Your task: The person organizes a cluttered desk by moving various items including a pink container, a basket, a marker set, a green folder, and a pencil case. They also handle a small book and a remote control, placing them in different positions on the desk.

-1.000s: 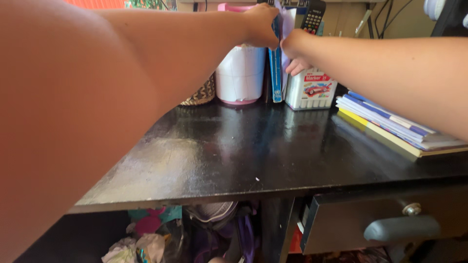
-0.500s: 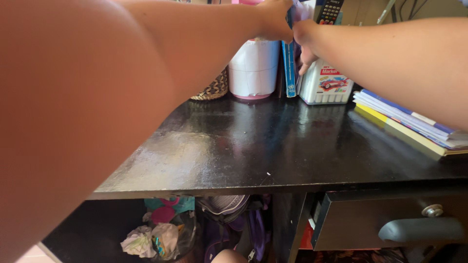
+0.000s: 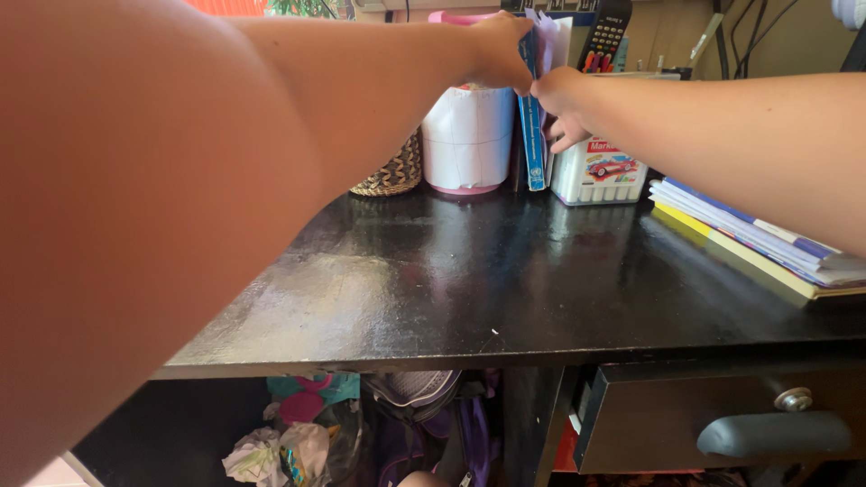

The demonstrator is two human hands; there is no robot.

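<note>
Two hands meet at the table's rear edge. Left hand grips the upright blue book at its top; right hand pinches the papers beside it, above the marker box.

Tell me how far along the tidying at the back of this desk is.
Done: a book stack lies flat at the right, and the desk front is bare. In hand: both hands, left and right, grip the upright blue book and papers between the white tub and marker box. Left: seating them.
</note>
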